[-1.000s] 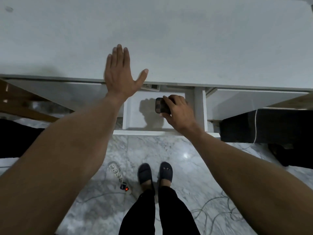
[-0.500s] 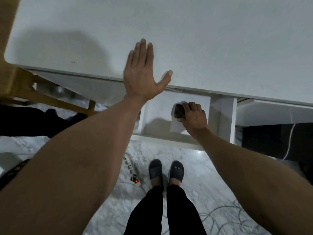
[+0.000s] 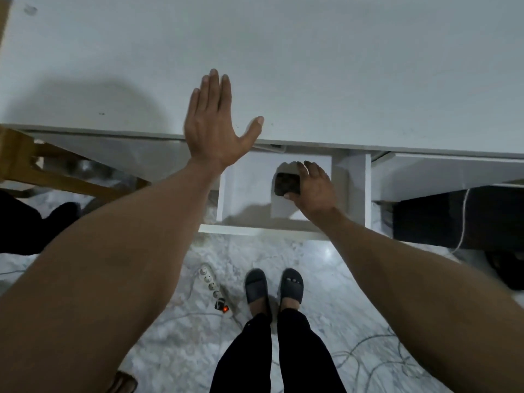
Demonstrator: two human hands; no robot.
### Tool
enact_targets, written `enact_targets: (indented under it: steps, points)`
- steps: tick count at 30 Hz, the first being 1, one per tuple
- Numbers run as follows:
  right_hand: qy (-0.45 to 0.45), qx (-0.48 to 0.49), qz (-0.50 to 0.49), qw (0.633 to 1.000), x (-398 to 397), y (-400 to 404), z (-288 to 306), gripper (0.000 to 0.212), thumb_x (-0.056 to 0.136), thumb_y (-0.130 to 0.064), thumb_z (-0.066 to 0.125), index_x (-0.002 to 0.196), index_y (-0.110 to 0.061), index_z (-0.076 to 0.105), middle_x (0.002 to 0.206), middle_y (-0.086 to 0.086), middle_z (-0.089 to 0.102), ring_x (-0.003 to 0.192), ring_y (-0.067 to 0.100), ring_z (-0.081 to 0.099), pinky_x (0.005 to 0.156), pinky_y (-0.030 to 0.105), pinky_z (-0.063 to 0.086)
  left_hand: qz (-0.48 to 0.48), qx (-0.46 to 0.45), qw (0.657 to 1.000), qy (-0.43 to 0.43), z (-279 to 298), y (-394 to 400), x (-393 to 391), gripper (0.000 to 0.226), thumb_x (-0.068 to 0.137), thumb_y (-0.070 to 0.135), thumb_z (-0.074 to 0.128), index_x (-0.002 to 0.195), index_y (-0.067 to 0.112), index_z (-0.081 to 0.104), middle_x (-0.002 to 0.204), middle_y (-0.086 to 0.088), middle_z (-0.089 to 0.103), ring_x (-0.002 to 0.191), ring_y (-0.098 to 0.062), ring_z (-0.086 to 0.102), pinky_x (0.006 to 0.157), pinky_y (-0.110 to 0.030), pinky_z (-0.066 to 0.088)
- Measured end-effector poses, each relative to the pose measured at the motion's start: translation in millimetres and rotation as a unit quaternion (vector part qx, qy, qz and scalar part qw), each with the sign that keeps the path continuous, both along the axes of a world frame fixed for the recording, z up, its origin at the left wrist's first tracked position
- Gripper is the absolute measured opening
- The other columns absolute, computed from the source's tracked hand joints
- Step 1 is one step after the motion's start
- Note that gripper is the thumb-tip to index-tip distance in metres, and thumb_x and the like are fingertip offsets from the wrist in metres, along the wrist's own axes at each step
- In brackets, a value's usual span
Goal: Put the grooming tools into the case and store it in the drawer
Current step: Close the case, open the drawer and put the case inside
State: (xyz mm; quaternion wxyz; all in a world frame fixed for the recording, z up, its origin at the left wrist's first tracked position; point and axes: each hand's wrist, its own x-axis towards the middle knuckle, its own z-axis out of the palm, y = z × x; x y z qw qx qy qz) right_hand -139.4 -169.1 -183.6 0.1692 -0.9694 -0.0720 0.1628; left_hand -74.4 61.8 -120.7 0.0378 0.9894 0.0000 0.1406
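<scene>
Right hand [image 3: 314, 191] grip pinching case [image 3: 287, 184] inside open drawer [image 3: 246, 191]; left hand [image 3: 215, 129] spread flat on bench [image 3: 340, 66]; risk: closing the drawer early could trap fingers.

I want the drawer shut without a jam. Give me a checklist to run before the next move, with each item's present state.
1. Drawer open, with room inside: ok.
2. Case inside the drawer walls: ok.
3. Case resting on the drawer floor: cannot tell; it sits over a white sheet, and contact is unclear.
4. Right hand released and clear of the drawer: not ok; its fingers are on the case.
5. Left hand clear of the drawer's path: ok; it lies flat on the desk.
6. Case closed: cannot tell.
</scene>
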Motion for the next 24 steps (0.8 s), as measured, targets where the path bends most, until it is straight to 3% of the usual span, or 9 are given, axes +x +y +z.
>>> enact_targets:
  steps: [5,9,14,20,24]
  points:
    - [-0.057,-0.002,-0.021,0.998,-18.9,-20.0,40.0,0.080,0.081,-0.039,0.074,0.145,-0.008,0.038,0.149,0.016,0.042,0.140,0.033,0.036,0.112,0.048,0.035,-0.016,-0.027,0.996,0.081,13.9,0.5,-1.9,0.101,0.097,0.076,0.029,0.164,0.001,0.017,0.173,-0.021,0.014,0.161,-0.033,0.012,0.132,-0.046,0.008]
    - [-0.113,-0.001,-0.038,0.993,-41.4,-38.6,72.1,0.064,0.090,-0.040,0.063,0.140,-0.006,0.041,0.141,0.017,0.048,0.130,0.035,0.044,0.106,0.046,0.041,-0.033,-0.090,0.984,0.151,28.6,-0.3,-15.8,0.100,0.098,0.071,0.035,0.164,-0.001,0.013,0.173,-0.022,0.008,0.162,-0.035,0.006,0.132,-0.048,0.003]
    - [-0.136,-0.009,-0.049,0.990,-79.6,-44.8,96.3,0.056,0.098,-0.033,0.054,0.143,-0.004,0.038,0.147,0.019,0.044,0.137,0.034,0.040,0.115,0.043,0.034,-0.078,-0.154,0.975,0.136,21.9,-15.3,-99.1,0.093,0.097,0.065,0.039,0.162,0.000,0.026,0.172,-0.021,0.018,0.161,-0.036,0.013,0.130,-0.048,0.008]
    - [-0.137,-0.026,-0.034,0.990,-129.6,-44.1,108.7,0.057,0.098,-0.034,0.053,0.144,-0.005,0.037,0.144,0.017,0.046,0.135,0.033,0.041,0.112,0.044,0.036,-0.117,-0.169,0.967,0.148,8.7,-29.7,-192.1,0.086,0.101,0.061,0.035,0.163,0.003,0.025,0.172,-0.016,0.018,0.161,-0.031,0.013,0.132,-0.048,0.012]
    - [-0.098,-0.045,-0.039,0.993,-158.1,-46.6,104.8,0.060,0.100,-0.037,0.047,0.150,-0.008,0.029,0.155,0.014,0.035,0.144,0.032,0.030,0.117,0.047,0.028,-0.111,-0.175,0.966,0.151,-2.1,-32.4,-227.3,0.086,0.101,0.062,0.032,0.162,0.001,0.027,0.171,-0.017,0.019,0.161,-0.032,0.012,0.132,-0.049,0.013]
